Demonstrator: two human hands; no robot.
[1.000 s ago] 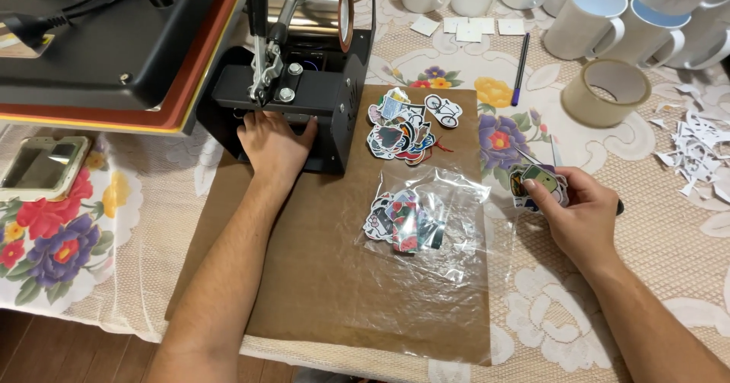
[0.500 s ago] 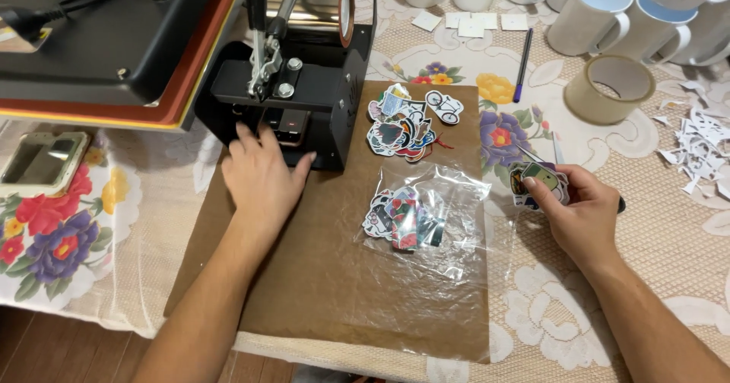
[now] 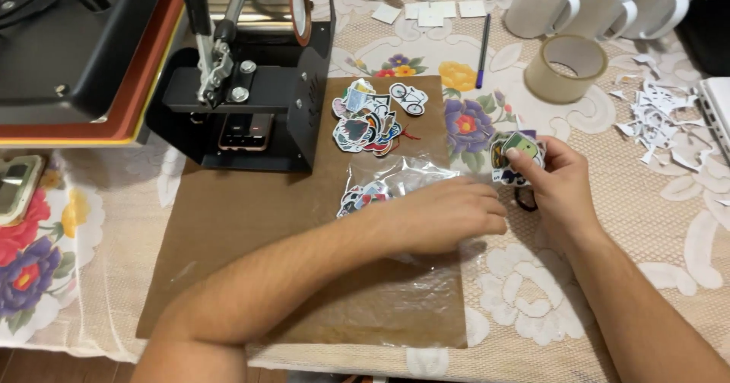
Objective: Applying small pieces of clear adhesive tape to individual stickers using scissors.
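Left hand [image 3: 441,216] flat and open at centre frame, palm down, fingers stretched right, grasping nothing, resting on a clear plastic bag [image 3: 395,181] with a few stickers inside. Right hand [image 3: 559,189] just right of it, pinched around a small stack of stickers [image 3: 515,155], thumb on top, stack raised slightly toward the upper left of the hand. A dark object partly hidden under the right palm, too covered to tell.

Bag lying on a brown sheet [image 3: 243,223] spread over the middle of the frame. Above the bag, near the sheet's top edge, a loose pile of stickers [image 3: 369,117]. Left of the pile, upper left of the frame, a black mug press [image 3: 251,86] beside a larger heat press [image 3: 76,48].

Upper right: a tape roll [image 3: 566,67], white mugs [image 3: 585,6] in a row along the top edge, a dark pen [image 3: 483,48] lying nearly upright in the picture. Far right: white paper scraps [image 3: 654,117]. Everything on a lace tablecloth [image 3: 532,299] with flower prints.
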